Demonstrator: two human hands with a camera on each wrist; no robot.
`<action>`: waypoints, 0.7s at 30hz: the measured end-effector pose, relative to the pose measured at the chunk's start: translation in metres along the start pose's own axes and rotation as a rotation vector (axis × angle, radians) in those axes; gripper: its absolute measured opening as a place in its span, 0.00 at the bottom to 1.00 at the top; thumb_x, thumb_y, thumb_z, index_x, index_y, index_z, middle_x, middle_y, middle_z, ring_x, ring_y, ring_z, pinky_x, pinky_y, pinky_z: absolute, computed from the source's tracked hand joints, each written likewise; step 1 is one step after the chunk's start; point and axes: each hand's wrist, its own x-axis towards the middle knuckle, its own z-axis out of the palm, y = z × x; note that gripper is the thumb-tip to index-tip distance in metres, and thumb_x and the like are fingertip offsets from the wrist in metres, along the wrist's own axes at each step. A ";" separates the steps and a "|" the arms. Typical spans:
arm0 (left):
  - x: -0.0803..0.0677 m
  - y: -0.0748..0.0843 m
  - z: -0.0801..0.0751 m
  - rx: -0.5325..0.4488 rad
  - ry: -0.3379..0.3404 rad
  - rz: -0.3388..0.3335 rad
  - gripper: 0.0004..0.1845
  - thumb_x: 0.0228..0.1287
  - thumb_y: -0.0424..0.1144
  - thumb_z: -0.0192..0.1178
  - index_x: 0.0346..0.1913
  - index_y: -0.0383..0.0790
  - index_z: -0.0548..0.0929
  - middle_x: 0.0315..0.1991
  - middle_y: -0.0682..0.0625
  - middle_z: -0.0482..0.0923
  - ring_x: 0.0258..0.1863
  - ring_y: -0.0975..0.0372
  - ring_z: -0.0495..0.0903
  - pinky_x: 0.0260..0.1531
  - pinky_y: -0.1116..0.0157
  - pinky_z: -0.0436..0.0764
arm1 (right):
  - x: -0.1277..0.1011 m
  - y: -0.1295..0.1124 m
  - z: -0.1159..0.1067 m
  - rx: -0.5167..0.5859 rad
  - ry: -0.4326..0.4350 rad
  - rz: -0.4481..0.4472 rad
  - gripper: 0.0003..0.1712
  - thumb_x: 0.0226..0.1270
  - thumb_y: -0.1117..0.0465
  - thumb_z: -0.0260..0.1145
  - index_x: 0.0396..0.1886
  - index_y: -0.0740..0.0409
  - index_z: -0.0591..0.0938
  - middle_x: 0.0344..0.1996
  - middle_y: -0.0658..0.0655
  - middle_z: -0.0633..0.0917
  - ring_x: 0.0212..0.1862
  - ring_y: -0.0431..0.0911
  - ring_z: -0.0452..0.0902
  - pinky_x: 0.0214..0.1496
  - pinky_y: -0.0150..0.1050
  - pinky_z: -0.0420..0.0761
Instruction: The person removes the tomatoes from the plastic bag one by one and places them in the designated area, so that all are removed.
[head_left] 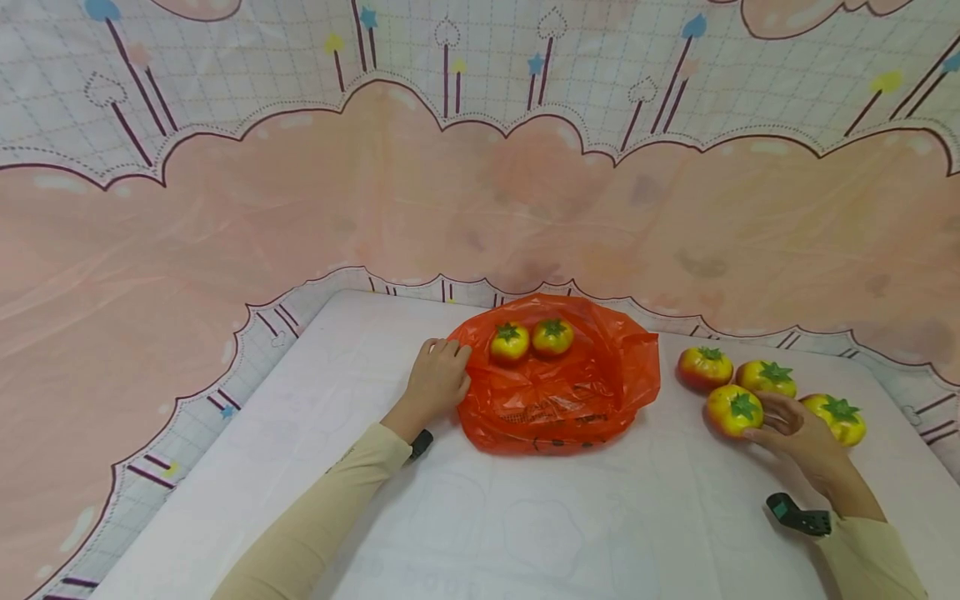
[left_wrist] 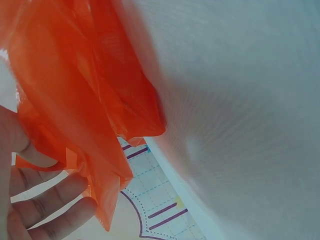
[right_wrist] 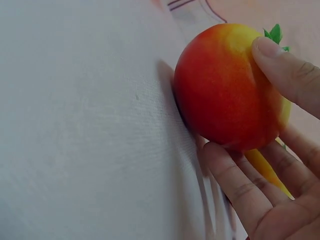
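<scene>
Right hand (head_left: 795, 429), lower right of frame, curls fingers and thumb around one tomato (head_left: 735, 410) resting on the worktop (head_left: 525, 517). Left hand (head_left: 438, 379) pinches the orange bag (head_left: 562, 392) edge at centre; two tomatoes (head_left: 531, 340) lie inside.

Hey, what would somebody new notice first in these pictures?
The orange plastic bag at the middle of the white table, two tomatoes sitting in it and the left hand holding its edge. To its right, the right hand grips one tomato of four.
</scene>
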 end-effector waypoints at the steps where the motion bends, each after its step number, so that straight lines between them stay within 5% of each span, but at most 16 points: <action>1: 0.000 0.000 0.000 0.001 0.002 0.000 0.11 0.56 0.39 0.59 0.41 0.38 0.76 0.38 0.44 0.78 0.43 0.51 0.77 0.54 0.51 0.73 | 0.000 0.000 0.000 -0.001 -0.002 -0.001 0.44 0.62 0.46 0.62 0.72 0.55 0.55 0.66 0.71 0.58 0.56 0.49 0.67 0.54 0.40 0.78; 6: 0.000 0.000 0.000 0.012 0.012 0.007 0.11 0.56 0.38 0.59 0.41 0.38 0.76 0.37 0.44 0.78 0.42 0.51 0.78 0.53 0.52 0.74 | -0.001 -0.001 -0.001 0.017 -0.028 -0.007 0.45 0.64 0.46 0.60 0.72 0.60 0.52 0.67 0.73 0.56 0.64 0.66 0.58 0.61 0.56 0.70; 10: 0.000 0.000 0.000 0.009 0.011 0.007 0.11 0.56 0.38 0.59 0.41 0.38 0.76 0.37 0.44 0.79 0.42 0.52 0.78 0.53 0.52 0.74 | -0.002 -0.002 -0.003 0.045 -0.049 0.036 0.49 0.64 0.42 0.59 0.73 0.62 0.49 0.69 0.74 0.54 0.66 0.71 0.53 0.61 0.66 0.62; 21: 0.000 0.000 0.000 0.014 0.016 0.008 0.10 0.56 0.38 0.59 0.41 0.38 0.76 0.37 0.44 0.78 0.42 0.52 0.78 0.53 0.52 0.74 | -0.004 -0.004 -0.006 0.017 -0.033 0.093 0.50 0.64 0.39 0.56 0.73 0.64 0.48 0.68 0.76 0.54 0.65 0.72 0.53 0.60 0.69 0.61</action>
